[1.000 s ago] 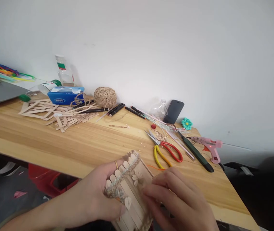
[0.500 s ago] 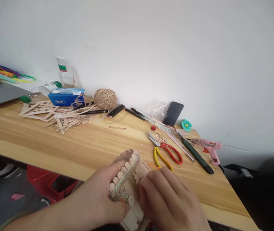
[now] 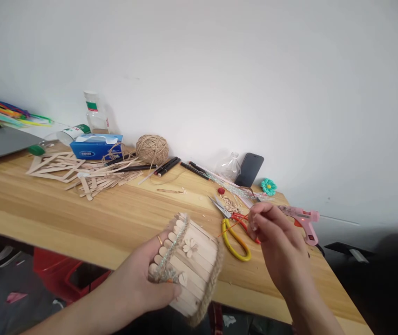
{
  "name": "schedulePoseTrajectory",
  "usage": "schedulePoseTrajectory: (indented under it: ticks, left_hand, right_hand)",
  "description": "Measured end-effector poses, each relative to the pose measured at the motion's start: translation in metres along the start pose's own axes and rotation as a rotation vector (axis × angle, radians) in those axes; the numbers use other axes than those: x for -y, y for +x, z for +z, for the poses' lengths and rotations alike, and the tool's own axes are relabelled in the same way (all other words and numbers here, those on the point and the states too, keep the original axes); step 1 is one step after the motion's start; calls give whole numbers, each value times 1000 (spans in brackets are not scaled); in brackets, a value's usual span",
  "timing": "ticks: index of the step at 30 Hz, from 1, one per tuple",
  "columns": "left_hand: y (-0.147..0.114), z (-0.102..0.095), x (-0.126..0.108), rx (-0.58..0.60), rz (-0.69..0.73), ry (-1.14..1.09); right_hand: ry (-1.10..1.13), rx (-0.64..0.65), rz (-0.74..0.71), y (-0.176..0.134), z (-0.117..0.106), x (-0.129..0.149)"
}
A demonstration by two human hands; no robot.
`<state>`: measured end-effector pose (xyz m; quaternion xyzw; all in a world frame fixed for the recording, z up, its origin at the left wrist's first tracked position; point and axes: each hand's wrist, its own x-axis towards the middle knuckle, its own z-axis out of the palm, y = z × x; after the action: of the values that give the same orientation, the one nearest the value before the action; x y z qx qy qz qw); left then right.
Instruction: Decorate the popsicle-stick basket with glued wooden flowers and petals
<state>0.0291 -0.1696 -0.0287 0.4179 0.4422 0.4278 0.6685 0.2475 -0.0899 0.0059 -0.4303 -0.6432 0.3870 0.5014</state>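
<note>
My left hand (image 3: 150, 274) grips a small box-like piece built of wooden craft sticks (image 3: 199, 260), tilted, with the thumb on its near face. Rounded stick ends and glittery braided trim run along one edge, and twine along the opposite one. A pale wooden flower (image 3: 190, 247) and a small heart-shaped piece (image 3: 183, 279) sit on that face. To the right, my right hand (image 3: 272, 237) is raised over the scissors (image 3: 235, 239), which have one red and one yellow handle. Its fingertips are pinched where a thin orange strand (image 3: 232, 227) ends.
Behind the hands lie a pink glue gun (image 3: 305, 218), a phone (image 3: 250, 170), a turquoise flower (image 3: 268, 186) and markers (image 3: 167, 166). Loose craft sticks (image 3: 94, 181), a twine ball (image 3: 152, 149), a blue tissue box (image 3: 96, 148) and a jar (image 3: 96, 114) stand farther left.
My right hand has left the flower on the stick piece and moved right and up, over the scissors. The orange strand now stretches to its fingertips. The stick piece has shifted slightly left.
</note>
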Motion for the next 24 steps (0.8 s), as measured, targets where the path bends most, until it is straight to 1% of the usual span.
schedulePoseTrajectory:
  ticks: [1,3,6,8,9,11,12,14,15,18,21,22,24]
  left_hand:
    - [1,-1,1,-40,13,14]
    - [4,-5,4,-128,30,76]
    - [7,-12,5,-263,33,173]
    - [8,-19,4,-306,46,206]
    - [8,-23,3,-311,53,226]
    - [9,-33,-2,-304,70,286]
    - [11,-39,-6,-293,72,330]
    - [16,-51,-16,-312,127,414]
    - [20,-57,-22,-309,158,475]
    - [31,-74,-42,-131,199,789]
    - [39,-83,-59,15,250,1147]
    - [41,-83,-63,34,270,1244]
    - [43,-81,-67,21,339,1419]
  right_hand:
    - [54,-21,54,4,-1,-6]
    - [46,-17,114,13,-5,-15]
    - [-22,95,205,26,-21,-24]
    - [-29,142,262,33,-34,-29]
    - [-25,133,277,36,-40,-30]
    - [-2,61,277,39,-49,-32]
    - [15,15,267,40,-51,-32]
    - [63,-50,252,39,-53,-31]
    - [92,-63,252,37,-52,-30]
    - [195,-59,275,29,-42,-30]
    - [298,-48,304,18,-27,-34]
    - [324,-50,309,13,-22,-35]
    - [361,-57,309,4,-12,-37]
